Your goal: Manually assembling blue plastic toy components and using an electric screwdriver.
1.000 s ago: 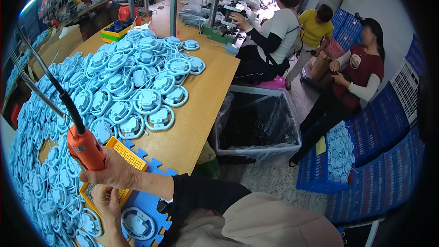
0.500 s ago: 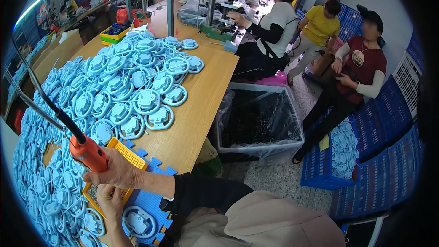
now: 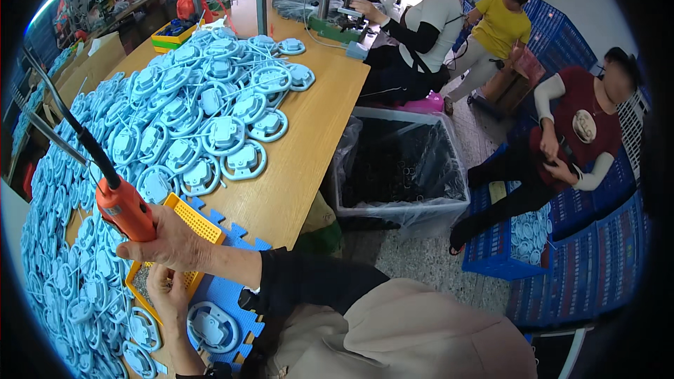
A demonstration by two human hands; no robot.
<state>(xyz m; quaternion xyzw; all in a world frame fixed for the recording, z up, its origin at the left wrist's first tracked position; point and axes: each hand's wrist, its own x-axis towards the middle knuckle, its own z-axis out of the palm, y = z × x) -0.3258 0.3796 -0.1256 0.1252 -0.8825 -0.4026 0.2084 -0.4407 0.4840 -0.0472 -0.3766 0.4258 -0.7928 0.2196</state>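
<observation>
My right hand (image 3: 175, 240) is wrapped round an orange electric screwdriver (image 3: 125, 212), held tilted above the yellow basket, with a black cable running from its upper end. Just below it, my left hand (image 3: 168, 296) has its fingers curled together at the yellow basket (image 3: 200, 224); whatever they pinch is too small to make out. Small metal screws (image 3: 142, 282) lie in that basket. Close to my left wrist, a light-blue ring-shaped plastic part (image 3: 213, 328) lies on a blue foam mat (image 3: 235, 295).
A big heap of similar light-blue parts (image 3: 182, 112) covers much of the wooden table (image 3: 298, 140). Right of the table stands a plastic-lined bin (image 3: 393, 168) of dark rings. Three people are nearby; one in dark red (image 3: 572, 126) stands by a blue crate (image 3: 484, 238).
My right hand and the screwdriver have shifted slightly left and up. My left hand stays at the basket. The person in dark red has moved right and leans more.
</observation>
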